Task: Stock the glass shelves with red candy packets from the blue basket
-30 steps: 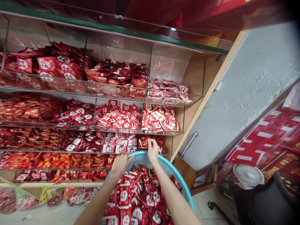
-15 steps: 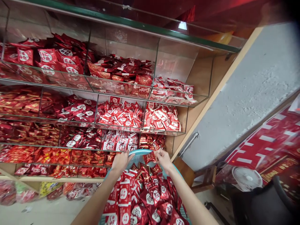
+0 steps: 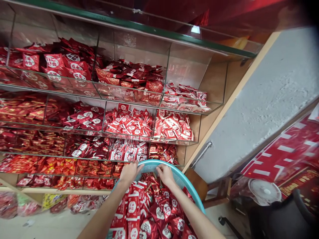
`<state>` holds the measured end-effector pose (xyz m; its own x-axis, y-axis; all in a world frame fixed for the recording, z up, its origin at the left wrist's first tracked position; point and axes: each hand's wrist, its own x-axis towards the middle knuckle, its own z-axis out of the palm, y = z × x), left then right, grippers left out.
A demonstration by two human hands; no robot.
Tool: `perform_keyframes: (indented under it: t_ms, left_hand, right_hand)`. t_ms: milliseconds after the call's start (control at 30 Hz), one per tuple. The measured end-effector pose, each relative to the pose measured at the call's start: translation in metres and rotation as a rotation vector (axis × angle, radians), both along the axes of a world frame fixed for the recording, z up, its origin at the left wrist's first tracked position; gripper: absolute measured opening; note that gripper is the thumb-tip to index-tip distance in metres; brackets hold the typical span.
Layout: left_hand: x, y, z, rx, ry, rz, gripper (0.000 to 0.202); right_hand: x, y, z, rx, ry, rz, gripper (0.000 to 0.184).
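Note:
A round turquoise plastic basket full of red candy packets with white round labels is right below me. My left hand is closed on its far rim, thumb over the edge. Just inside the far rim, over the packets, is my right hand with its fingers curled. Whatever its fingertips hold, if anything, I cannot make out. Small red-and-gold packets lie between the two hands. Directly beyond the rim, a shelf compartment holds similar red-and-gold packets.
Tiered shelves with glass dividers hold many red packets in front of me. Bagged goods rest on the floor beneath. To the right are a grey wall, a wooden stool, a white fan and a black chair.
My right hand has moved left and inward from the far rim, where a red packet showed beside its fingers. My left hand has stayed on the rim. The view has shifted slightly.

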<state>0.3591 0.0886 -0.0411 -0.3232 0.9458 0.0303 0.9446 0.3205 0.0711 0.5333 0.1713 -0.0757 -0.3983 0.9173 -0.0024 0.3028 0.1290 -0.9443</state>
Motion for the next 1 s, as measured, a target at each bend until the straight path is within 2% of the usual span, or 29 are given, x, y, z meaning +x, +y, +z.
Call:
perform_keyframes:
  t_ms: [100, 167, 267, 367, 467, 567, 667, 867, 933, 1000]
  left_hand:
    - [0.001, 0.0, 0.002, -0.013, -0.016, 0.011, 0.06]
    - [0.001, 0.0, 0.001, -0.011, -0.022, 0.012, 0.06]
    - [0.001, 0.0, -0.002, 0.006, -0.007, 0.012, 0.059]
    - [0.0, 0.001, -0.005, 0.022, 0.011, 0.01, 0.059]
    - [0.0, 0.001, -0.004, 0.013, -0.005, 0.005, 0.058]
    - [0.001, 0.0, -0.001, 0.002, -0.021, 0.002, 0.058]
    - [0.002, -0.001, 0.001, 0.005, -0.016, 0.006, 0.058]
    - [0.001, -0.001, -0.001, 0.019, -0.019, 0.004, 0.058]
    - [0.0, 0.0, -0.002, 0.024, -0.009, 0.007, 0.058]
    - [-0.001, 0.0, -0.003, 0.026, -0.002, 0.002, 0.059]
  right_hand:
    - [0.004, 0.015, 0.015, 0.356, -0.247, -0.084, 0.019]
    - [0.002, 0.026, 0.025, 0.45, -0.344, -0.128, 0.018]
    - [-0.01, 0.042, 0.033, 0.512, -0.426, -0.223, 0.015]
    - [-0.026, 0.054, 0.034, 0.523, -0.498, -0.285, 0.023]
    - [-0.038, 0.063, 0.032, 0.447, -0.503, -0.298, 0.029]
    - [-0.042, 0.069, 0.031, 0.342, -0.483, -0.326, 0.03]
    - [-0.042, 0.072, 0.03, 0.319, -0.464, -0.339, 0.031]
    - [-0.027, 0.063, 0.032, 0.37, -0.325, -0.314, 0.032]
    - [-0.013, 0.054, 0.036, 0.384, -0.216, -0.248, 0.034]
    - [0.005, 0.044, 0.041, 0.375, -0.125, -0.114, 0.035]
